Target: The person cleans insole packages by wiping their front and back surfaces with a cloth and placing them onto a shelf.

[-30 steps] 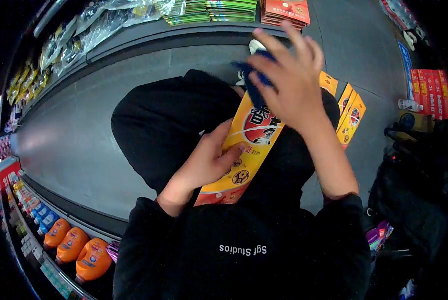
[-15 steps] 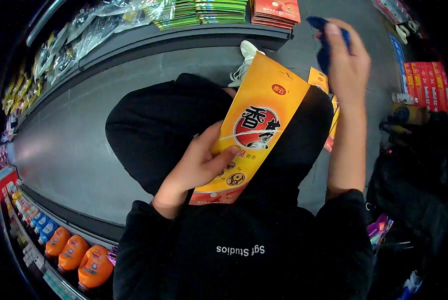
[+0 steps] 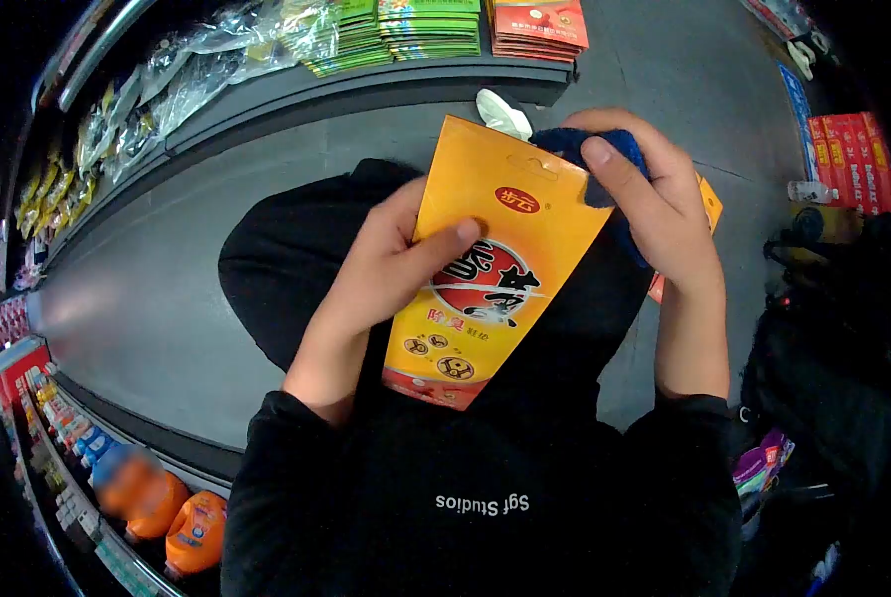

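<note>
A yellow-orange insole packet (image 3: 485,343) with a hang hole and a red round print lies tilted over my lap. My left hand (image 3: 391,254) grips its left edge, thumb flat across the front and the other fingers hidden behind. In my right hand (image 3: 659,199) is a dark blue cloth (image 3: 565,146), pinched between thumb and fingers at the packet's upper right corner. The cloth touches that corner. Part of another yellow packet (image 3: 710,204) shows beyond my right wrist.
A low shelf (image 3: 396,85) ahead carries stacks of green packets (image 3: 427,35) and red packets (image 3: 538,28), with clear plastic bags to the left. Orange bottles (image 3: 197,532) stand on the lower-left shelf. Red boxes (image 3: 853,164) and dark bags are at right.
My right hand has come down and left, bringing the cloth onto the packet's upper right corner. My left hand has shifted higher along the packet, which now faces me more squarely.
</note>
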The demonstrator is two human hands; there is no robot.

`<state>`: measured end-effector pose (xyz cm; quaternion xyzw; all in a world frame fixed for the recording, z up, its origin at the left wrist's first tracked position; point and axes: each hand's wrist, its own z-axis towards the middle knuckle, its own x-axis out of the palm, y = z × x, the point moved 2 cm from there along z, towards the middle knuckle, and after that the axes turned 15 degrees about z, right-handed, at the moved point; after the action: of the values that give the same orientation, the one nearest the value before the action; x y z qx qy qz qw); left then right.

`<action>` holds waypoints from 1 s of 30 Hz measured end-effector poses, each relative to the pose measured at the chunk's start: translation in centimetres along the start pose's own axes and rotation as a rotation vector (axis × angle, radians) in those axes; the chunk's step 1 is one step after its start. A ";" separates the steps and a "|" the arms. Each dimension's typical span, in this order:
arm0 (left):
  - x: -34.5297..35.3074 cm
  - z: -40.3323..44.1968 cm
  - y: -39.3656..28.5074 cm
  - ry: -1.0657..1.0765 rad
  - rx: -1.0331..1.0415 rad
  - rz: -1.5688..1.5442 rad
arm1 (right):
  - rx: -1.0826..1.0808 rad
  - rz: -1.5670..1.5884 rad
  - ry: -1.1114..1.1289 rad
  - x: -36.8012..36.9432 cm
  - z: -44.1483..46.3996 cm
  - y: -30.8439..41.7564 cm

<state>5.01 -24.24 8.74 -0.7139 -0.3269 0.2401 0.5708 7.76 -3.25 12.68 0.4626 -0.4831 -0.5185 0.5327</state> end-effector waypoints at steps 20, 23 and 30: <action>0.3 0.1 -2.3 -0.141 0.289 0.231 | -0.557 -0.681 0.153 2.3 0.8 0.7; 0.3 0.4 -2.0 -0.145 0.253 0.172 | -0.587 -0.688 0.129 2.4 0.7 0.3; 0.4 0.2 -1.9 -0.084 0.272 0.250 | -0.779 -0.810 0.050 4.6 0.6 0.0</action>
<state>4.74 -23.54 10.57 -0.6546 -0.2236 0.3810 0.6134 7.19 -7.82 12.93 0.3926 -0.0268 -0.8105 0.4338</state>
